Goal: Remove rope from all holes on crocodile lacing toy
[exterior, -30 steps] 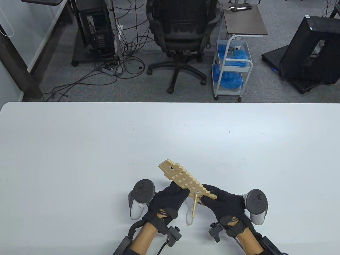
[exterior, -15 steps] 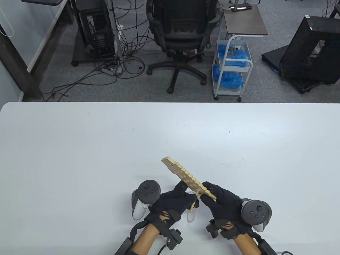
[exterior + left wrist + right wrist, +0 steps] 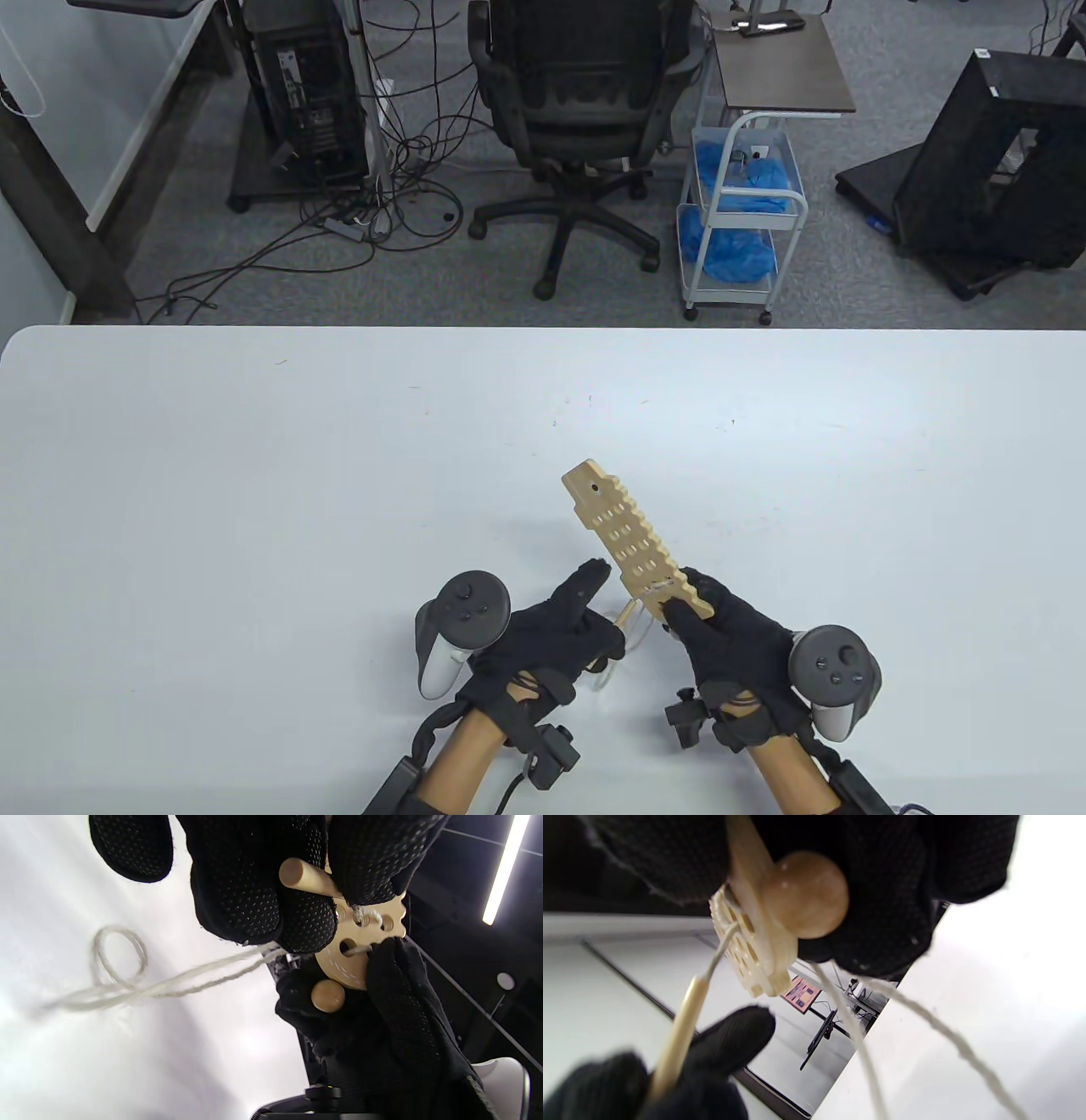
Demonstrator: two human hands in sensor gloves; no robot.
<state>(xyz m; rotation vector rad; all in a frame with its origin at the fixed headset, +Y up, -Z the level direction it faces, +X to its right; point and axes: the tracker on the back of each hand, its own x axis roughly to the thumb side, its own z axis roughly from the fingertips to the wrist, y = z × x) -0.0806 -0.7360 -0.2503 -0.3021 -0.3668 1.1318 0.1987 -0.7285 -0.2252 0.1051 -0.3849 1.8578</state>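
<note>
Table view: office chair beyond white table.

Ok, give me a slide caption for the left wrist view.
Left hand pinches the wooden needle while rope trails from the crocodile toy.

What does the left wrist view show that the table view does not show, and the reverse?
Only the left wrist view shows the rope entering a hole near the toy's end, its loop on the table, and a round wooden knob. Only the table view shows the whole crocodile toy tilted up, its upper holes free of rope, and the office chair. Both show the left hand pinching the wooden needle and the right hand gripping the toy.
</note>
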